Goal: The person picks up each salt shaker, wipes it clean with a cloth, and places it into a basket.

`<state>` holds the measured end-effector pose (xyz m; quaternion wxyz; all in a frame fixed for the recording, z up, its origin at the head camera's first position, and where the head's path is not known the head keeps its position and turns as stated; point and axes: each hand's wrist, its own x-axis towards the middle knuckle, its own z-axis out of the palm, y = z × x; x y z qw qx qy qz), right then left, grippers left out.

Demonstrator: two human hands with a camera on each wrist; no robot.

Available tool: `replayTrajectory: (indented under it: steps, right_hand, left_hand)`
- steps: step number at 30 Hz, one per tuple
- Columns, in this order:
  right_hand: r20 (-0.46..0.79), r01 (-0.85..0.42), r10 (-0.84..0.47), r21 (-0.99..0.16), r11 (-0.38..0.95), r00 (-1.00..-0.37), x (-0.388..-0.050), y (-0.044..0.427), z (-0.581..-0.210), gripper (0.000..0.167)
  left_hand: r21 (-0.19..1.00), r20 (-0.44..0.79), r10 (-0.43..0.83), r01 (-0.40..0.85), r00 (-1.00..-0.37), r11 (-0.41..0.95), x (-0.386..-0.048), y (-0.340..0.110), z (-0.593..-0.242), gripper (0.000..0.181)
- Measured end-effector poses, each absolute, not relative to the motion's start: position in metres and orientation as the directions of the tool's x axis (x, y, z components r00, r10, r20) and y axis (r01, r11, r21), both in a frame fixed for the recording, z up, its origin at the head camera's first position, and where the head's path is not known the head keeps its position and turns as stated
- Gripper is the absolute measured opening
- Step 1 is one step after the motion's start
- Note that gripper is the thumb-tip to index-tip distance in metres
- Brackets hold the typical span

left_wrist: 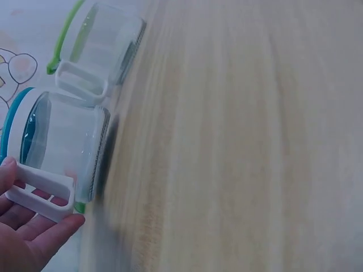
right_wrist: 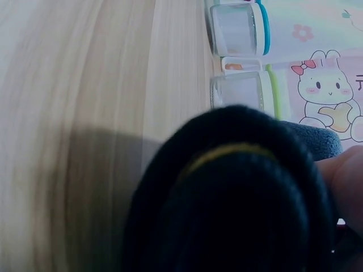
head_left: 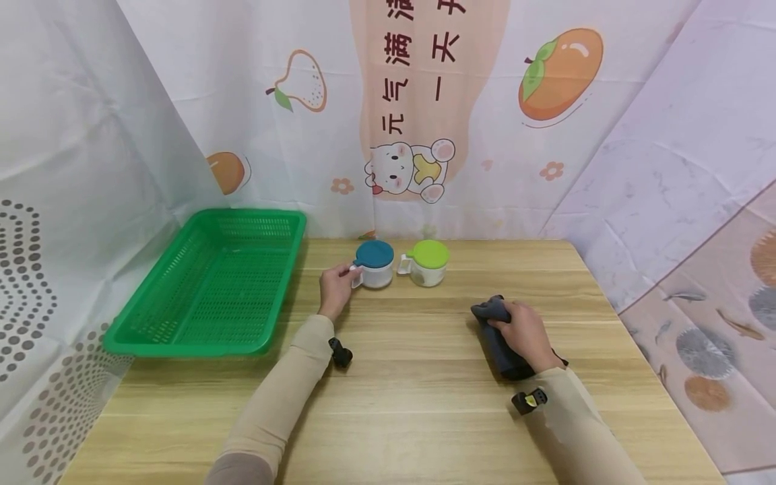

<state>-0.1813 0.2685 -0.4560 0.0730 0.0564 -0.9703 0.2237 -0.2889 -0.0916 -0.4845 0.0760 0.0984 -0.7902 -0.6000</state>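
Note:
At the back of the table stands a clear jar with a blue lid (head_left: 374,255) and a white handle (left_wrist: 42,191). My left hand (head_left: 337,289) pinches that handle between thumb and fingers, as the left wrist view (left_wrist: 34,232) also shows. Just right of it is a second jar with a green lid (head_left: 430,254), untouched, its handle toward the first jar. Toward the right side, my right hand (head_left: 526,335) grips a folded dark grey cloth (head_left: 500,347). In the right wrist view the cloth (right_wrist: 227,187) hides most of the hand (right_wrist: 346,181).
A green plastic basket (head_left: 230,289) with perforated sides stands at the left of the wooden table (head_left: 412,384). Behind the table hangs a printed curtain (head_left: 327,148), and patterned cloth (head_left: 685,323) lies beyond the right edge.

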Motion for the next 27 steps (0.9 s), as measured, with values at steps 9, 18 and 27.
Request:
replayTrajectory:
  steps: [9,18,27]
  right_hand:
    - [0.183,-0.135,-0.054,-0.465,0.875,-0.982,-0.182,0.266,-0.455,0.041]
    - [0.249,-0.165,-0.045,-0.484,0.859,-0.967,-0.182,0.261,-0.451,0.043]
    - [0.245,-0.158,-0.021,-0.556,0.816,-0.969,-0.184,0.252,-0.445,0.044]
  left_hand:
    - [0.963,-0.047,-0.239,-0.107,-0.97,0.246,-0.281,-0.088,-0.471,0.031]
    - [0.956,-0.022,-0.231,-0.088,-0.973,0.279,-0.269,-0.085,-0.465,0.027]
    - [0.964,-0.04,-0.21,-0.093,-0.977,0.248,-0.254,-0.078,-0.453,0.028]
